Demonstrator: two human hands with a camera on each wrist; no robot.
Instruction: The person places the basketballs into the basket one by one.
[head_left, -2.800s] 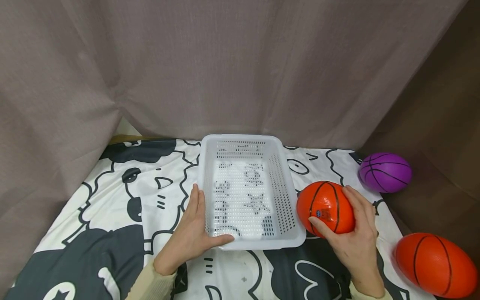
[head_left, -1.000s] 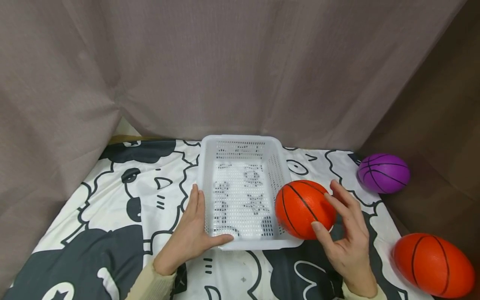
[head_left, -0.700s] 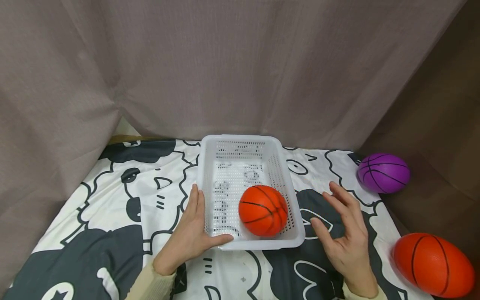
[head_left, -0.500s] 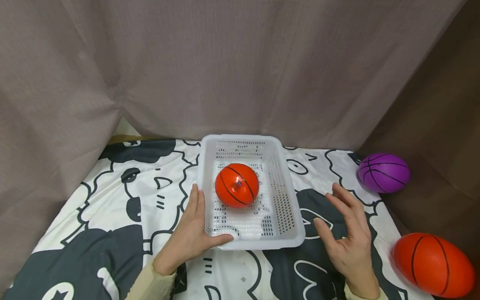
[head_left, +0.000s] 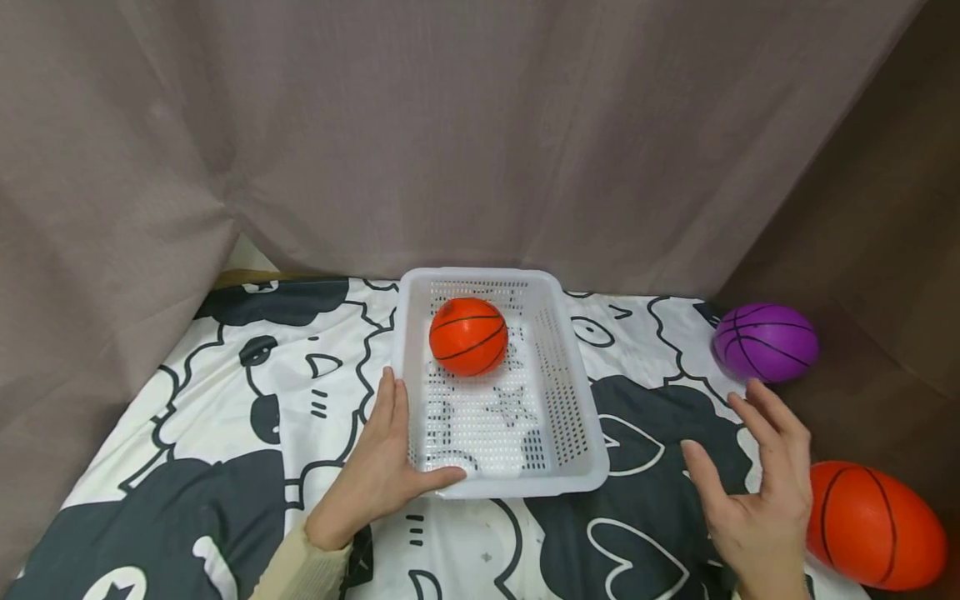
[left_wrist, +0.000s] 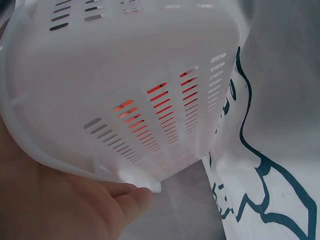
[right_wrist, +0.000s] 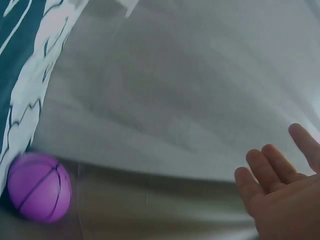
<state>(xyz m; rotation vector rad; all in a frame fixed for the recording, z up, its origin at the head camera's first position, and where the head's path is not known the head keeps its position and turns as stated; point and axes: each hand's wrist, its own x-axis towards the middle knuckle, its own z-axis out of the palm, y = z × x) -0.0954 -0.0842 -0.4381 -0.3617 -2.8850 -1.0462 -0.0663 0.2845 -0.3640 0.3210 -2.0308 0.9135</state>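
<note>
A white perforated plastic basket [head_left: 525,487] stands on the patterned cloth, and a small orange basketball [head_left: 468,337] lies inside it towards the far left. My left hand [head_left: 382,467] rests against the basket's near left corner, fingers straight along the side and thumb on the front rim. Through the slots in the left wrist view, orange shows from the ball inside. My right hand [head_left: 761,492] is held in the air to the right of the basket with fingers spread and nothing in it. Beyond its fingertips sits a purple basketball [head_left: 765,342]; in the right wrist view the hand is apart from it.
A larger orange ball [head_left: 876,525] lies at the right edge, partly behind my right hand. The black-and-white cartoon cloth [head_left: 322,417] covers the surface. Grey-brown curtains [head_left: 465,142] hang at the back and sides.
The small orange basketball left my right hand, went over the basket's right rim and rolled to its far left. My right hand then moved right. The left hand stayed in place.
</note>
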